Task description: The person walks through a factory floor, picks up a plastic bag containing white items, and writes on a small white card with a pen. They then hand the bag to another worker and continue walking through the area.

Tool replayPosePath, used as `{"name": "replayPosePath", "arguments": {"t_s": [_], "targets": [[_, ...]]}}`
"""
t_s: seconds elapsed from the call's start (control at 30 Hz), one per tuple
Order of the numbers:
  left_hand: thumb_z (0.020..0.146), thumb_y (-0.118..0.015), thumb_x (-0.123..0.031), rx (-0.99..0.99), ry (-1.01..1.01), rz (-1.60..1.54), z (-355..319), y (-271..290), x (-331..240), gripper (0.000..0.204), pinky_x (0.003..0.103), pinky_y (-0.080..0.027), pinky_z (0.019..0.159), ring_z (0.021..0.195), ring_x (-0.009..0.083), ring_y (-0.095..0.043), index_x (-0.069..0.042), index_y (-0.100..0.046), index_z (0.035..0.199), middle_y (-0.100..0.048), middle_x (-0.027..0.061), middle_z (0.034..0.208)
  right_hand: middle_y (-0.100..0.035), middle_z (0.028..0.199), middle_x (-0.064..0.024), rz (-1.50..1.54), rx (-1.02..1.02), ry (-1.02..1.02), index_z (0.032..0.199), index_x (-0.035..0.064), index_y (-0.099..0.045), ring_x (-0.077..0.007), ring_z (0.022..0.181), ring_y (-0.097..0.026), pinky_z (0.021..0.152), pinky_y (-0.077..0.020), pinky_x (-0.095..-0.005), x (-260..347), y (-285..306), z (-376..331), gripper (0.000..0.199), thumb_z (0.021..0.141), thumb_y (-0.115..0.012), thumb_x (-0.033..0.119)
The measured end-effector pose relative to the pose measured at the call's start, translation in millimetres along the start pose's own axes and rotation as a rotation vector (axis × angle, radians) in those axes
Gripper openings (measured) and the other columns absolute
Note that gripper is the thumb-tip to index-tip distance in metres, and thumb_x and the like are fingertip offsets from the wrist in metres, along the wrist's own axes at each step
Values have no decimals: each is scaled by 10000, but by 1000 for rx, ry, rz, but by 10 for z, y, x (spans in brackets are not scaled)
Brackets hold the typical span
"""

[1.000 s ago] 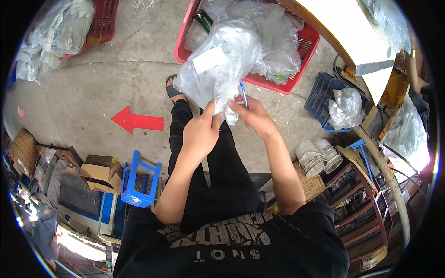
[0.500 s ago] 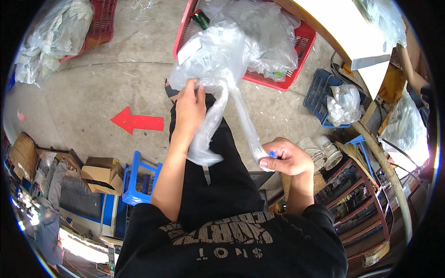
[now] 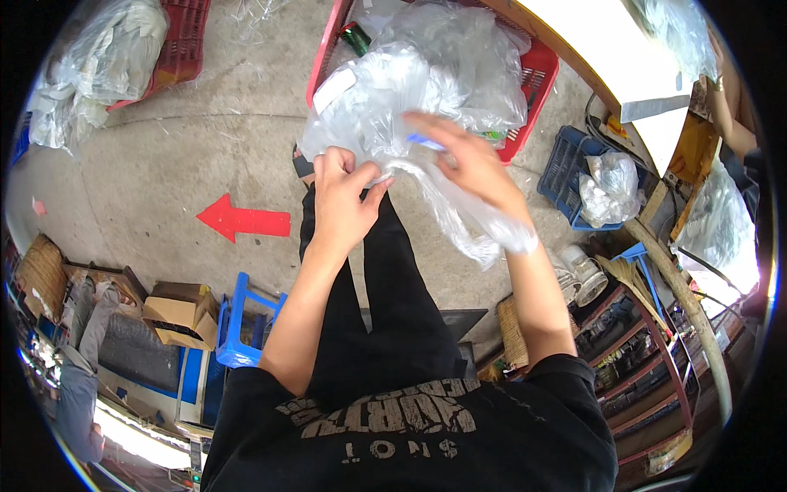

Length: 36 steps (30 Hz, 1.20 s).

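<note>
A crumpled clear plastic bag (image 3: 385, 107) with a white label hangs in front of me, above my black-trousered legs. My left hand (image 3: 340, 201) pinches the bag's gathered lower part. My right hand (image 3: 463, 160) reaches across the bag with fingers spread against the plastic and a small blue object (image 3: 425, 141) held under its fingers. A loose tail of the plastic (image 3: 479, 225) drapes over my right wrist.
A red crate (image 3: 525, 90) filled with clear plastic stands ahead. Another red crate (image 3: 176, 49) with bags sits far left. A red arrow (image 3: 242, 220) marks the concrete floor. A blue stool (image 3: 238, 320) and a cardboard box (image 3: 180, 316) stand left; a blue crate (image 3: 574, 176) right.
My right hand has come up from low on the right to the bag, bringing the blue object. The stretched plastic has bunched up again between both hands.
</note>
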<state>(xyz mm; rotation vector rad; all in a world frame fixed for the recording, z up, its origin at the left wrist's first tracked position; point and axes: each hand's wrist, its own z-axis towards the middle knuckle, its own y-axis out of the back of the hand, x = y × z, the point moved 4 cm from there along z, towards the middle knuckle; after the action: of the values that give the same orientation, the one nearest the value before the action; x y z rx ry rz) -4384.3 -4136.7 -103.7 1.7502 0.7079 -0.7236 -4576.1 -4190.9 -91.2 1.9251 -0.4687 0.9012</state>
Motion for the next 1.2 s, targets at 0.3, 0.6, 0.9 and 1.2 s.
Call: {"name": "replayPosePath", "arguments": {"t_s": [0.3,0.6,0.9,1.2], "targets": [[750,-733,-5,-232,143,-27,-151,499,822,78,356,-432,639,672,239,-496,-28,-679,801,-515,65,680,-698,941,-139,-446,63,-220,1116,158,-606,-360,862,-673,728,-554,-429,-802,159,79,371,776,-554,20],[782,-770,-143,-52,115,-7,-416,268,491,316,371,-437,778,905,274,-493,-66,-591,1030,-497,85,934,-641,983,-16,478,-353,-421,1177,25,-582,-115,877,-598,772,-501,-270,-1302,15,-497,215,975,-533,78],[760,-718,-94,-10,62,-52,-320,133,29,206,436,-433,793,928,344,-517,-35,-629,937,-517,125,984,-615,925,9,762,-660,-875,1147,85,-580,-35,617,-464,471,-328,-206,-1153,-173,-716,268,1005,-543,310],[715,-560,103,130,40,-293,-186,294,-210,315,410,-440,852,990,389,-531,-98,-611,953,-569,152,1034,-570,733,11,1321,-223,-475,1093,40,-594,-33,458,-262,440,-243,-198,51,-614,-353,287,997,-534,305]]}}
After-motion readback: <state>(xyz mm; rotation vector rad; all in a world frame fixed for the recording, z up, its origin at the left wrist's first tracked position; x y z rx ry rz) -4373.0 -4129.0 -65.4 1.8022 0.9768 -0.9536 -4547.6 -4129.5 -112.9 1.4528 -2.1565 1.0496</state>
